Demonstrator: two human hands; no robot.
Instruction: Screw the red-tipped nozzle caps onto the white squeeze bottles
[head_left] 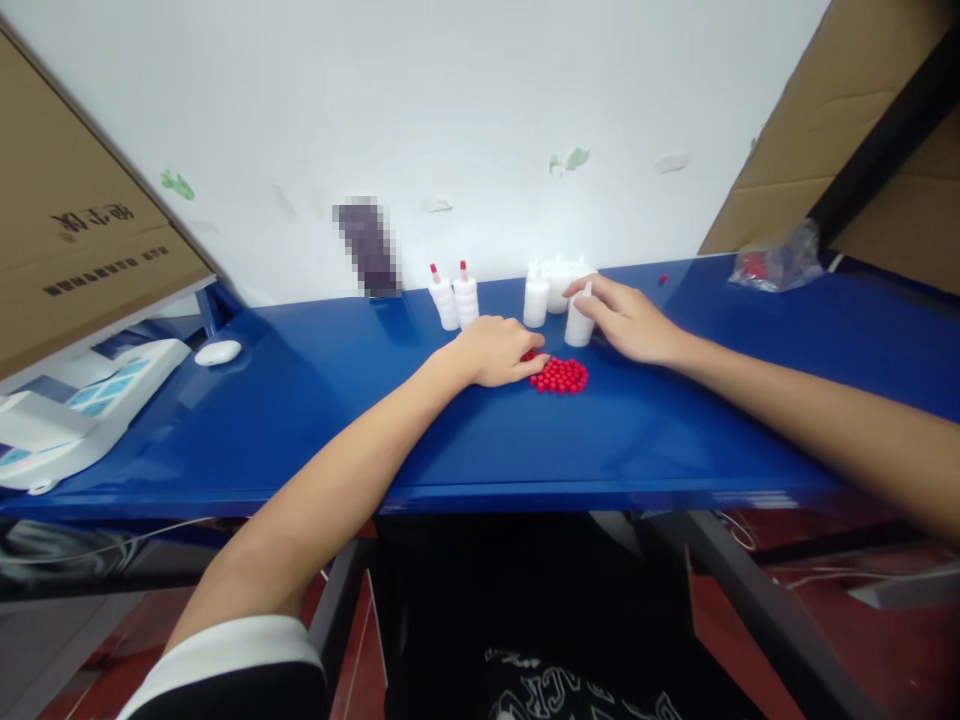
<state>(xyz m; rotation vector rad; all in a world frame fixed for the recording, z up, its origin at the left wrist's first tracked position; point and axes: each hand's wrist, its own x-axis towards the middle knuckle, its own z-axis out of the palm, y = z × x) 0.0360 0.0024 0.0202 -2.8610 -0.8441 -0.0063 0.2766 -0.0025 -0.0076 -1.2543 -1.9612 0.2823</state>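
A small heap of red caps (562,376) lies on the blue table. At its left edge is my left hand (501,350), fingers bent and tips touching the caps; whether it pinches one is too small to tell. My right hand (626,315) has its thumb and fingers around a white bottle (579,322) that stands upright without a red cap. Just left of it stand more white bottles (536,300) with white nozzles. Two white bottles with red tips (465,298) stand together beyond my left hand.
A blue table (300,420) meets a white wall. At the left are a white device (127,390), a white oval object (218,352) and cardboard. A clear bag (780,265) with red pieces lies at the back right, and a lone red cap (663,279) nearby.
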